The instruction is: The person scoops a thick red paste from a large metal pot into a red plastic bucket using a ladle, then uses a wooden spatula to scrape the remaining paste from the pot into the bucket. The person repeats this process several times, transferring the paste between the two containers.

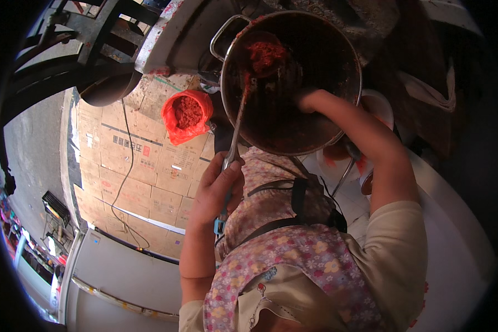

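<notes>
A large deep metal pot [315,145] stands in front of me, its inside dark and smeared with reddish-brown residue. My left hand [221,180] is closed around the handle of a long metal ladle [239,123]. The ladle's head is inside the pot at the far left, heaped with chunky red paste [265,55]. My right hand [309,100] reaches over the near right rim into the pot. Its fingers disappear in the shadow, so what they touch is hidden.
Left of the pot, an open red plastic bag [173,131] of similar paste sits on flattened cardboard [138,177]. A cable [128,127] crosses the cardboard. A dark metal frame [94,50] stands far left. A white container [377,105] is partly hidden behind my right arm.
</notes>
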`<state>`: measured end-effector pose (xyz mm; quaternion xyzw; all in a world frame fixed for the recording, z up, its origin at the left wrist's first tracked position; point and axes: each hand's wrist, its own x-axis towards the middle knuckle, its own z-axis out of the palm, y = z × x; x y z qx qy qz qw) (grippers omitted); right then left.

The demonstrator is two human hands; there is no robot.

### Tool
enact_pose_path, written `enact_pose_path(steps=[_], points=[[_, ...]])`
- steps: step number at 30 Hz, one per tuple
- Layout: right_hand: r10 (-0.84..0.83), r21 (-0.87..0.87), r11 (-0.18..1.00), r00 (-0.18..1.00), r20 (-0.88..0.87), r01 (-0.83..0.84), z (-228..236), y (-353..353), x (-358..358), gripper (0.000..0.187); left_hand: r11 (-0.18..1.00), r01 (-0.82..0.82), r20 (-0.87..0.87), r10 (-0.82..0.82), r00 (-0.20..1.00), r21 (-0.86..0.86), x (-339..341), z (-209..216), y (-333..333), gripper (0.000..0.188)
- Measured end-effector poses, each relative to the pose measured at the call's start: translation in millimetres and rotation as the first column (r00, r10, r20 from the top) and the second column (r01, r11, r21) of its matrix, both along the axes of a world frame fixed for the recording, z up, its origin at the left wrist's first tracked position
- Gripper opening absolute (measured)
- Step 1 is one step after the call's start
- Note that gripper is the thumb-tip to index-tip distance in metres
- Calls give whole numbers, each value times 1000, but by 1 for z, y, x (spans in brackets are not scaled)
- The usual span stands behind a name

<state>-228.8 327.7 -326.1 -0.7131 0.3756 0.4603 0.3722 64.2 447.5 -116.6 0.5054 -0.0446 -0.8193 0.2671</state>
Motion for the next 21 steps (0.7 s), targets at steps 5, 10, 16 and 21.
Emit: enact_pose_path(steps=[5, 10, 16, 21], points=[[-28, 136, 990, 999, -27, 31, 3, 1, -4, 29, 1000, 5, 5, -5, 1000, 0, 2, 2, 3, 18], [-184, 103, 979, 978, 94, 175, 20, 3, -5, 27, 1000, -1, 9, 1, 1000, 22, 5, 1, 5, 16], [-143, 148, 981, 979, 145, 122, 18, 14, 19, 24, 1000, -8, -13, 8, 1000, 7, 6, -1, 5, 16], [-451, 272, 884, 848, 280, 380, 56, 23, 5, 29, 1000, -2, 7, 2, 1000, -18, 6, 2, 5, 16]])
